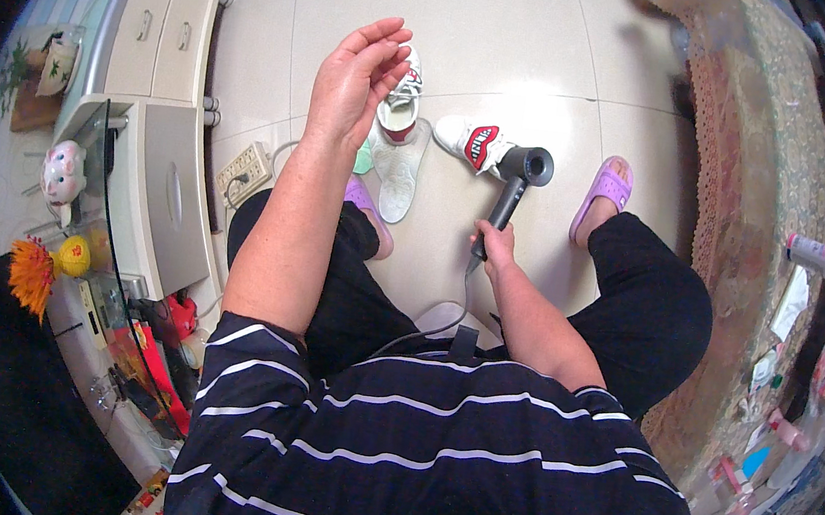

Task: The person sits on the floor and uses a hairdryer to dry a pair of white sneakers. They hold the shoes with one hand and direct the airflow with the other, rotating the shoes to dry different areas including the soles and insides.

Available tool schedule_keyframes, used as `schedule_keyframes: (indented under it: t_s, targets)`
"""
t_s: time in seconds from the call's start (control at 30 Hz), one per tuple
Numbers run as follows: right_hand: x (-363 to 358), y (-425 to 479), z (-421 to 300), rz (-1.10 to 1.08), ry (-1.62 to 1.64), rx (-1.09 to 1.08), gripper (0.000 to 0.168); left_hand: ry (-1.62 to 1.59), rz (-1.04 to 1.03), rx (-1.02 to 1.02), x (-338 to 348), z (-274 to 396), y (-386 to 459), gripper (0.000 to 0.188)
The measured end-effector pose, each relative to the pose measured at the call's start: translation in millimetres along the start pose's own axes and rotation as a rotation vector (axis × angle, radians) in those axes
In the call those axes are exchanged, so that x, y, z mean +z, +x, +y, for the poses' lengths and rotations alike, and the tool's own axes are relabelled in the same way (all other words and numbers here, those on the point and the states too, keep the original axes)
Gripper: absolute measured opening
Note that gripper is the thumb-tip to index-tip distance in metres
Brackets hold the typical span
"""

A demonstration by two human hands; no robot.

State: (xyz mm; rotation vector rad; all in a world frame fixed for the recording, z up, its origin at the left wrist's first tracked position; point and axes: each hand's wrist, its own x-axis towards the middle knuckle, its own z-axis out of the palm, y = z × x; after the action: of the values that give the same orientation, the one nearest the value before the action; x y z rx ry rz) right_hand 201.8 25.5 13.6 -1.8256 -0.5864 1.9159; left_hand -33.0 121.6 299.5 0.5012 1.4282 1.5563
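Note:
My right hand (495,242) grips the handle of a dark grey hair dryer (511,192), and its cord runs back towards my lap. The dryer's round head overlaps the heel end of a white sneaker (463,138) that bears a red patch with lettering. Raised on the left, my left hand (360,78) holds nothing, its fingers loosely bent and partly apart. Below it stands a second white sneaker (399,117) with laces, its toe partly hidden by my fingers. A pair of pale insoles (402,181) appears on the floor tiles at that sneaker's heel, partly overlapped by it.
Purple slippers (607,187) are on my feet. A power strip (244,173) with a plugged-in cord lies by a white cabinet (163,186) on the left. Beside the insoles is a green item (364,158). To the right stands a table with a lace-edged cloth (722,177) and several bottles.

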Motion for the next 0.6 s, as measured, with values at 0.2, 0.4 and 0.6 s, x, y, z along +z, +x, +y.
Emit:
schedule_keyframes:
  t_s: [0.2,0.4,0.6]
  targets:
    - [-1.1,0.9,1.8,-0.014,-0.006,-0.018,0.025,0.009,0.014,0.029,-2.9,0.4,-0.2,0.03]
    - [1.0,-3.8,-2.1,0.002,-0.007,-0.002,0.025,-0.016,0.044,0.04,-5.6,-0.3,2.8,0.03]
    - [-1.7,5.4,4.4,-0.033,-0.012,-0.009,0.027,-0.135,0.157,0.129,-7.6,2.3,4.1,0.03]
